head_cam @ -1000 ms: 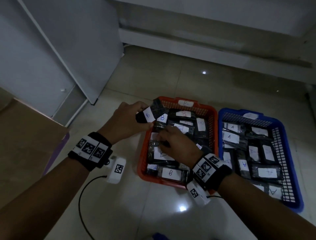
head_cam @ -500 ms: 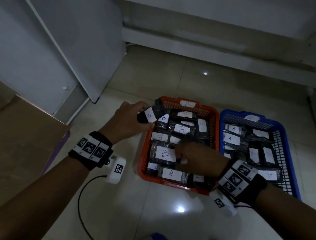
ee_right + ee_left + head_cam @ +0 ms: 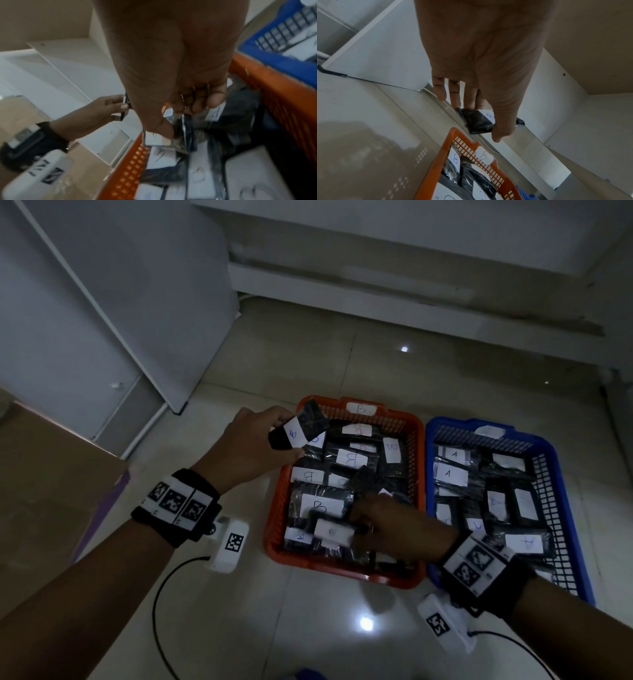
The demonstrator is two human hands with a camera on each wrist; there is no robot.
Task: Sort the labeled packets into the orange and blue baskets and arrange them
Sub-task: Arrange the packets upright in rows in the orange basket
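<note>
Head view shows the left hand [image 3: 251,445] holding one B packet [image 3: 298,430] clear above the far left corner of the orange basket [image 3: 274,510], fingers [image 3: 454,94] curled round it, likely kept aside while room is made. Down in the basket, the right hand [image 3: 394,529] pinches another packet [image 3: 334,531] near the front, probably to straighten the row. A-marked packets lie in the blue basket [image 3: 561,491] beside it.
</note>
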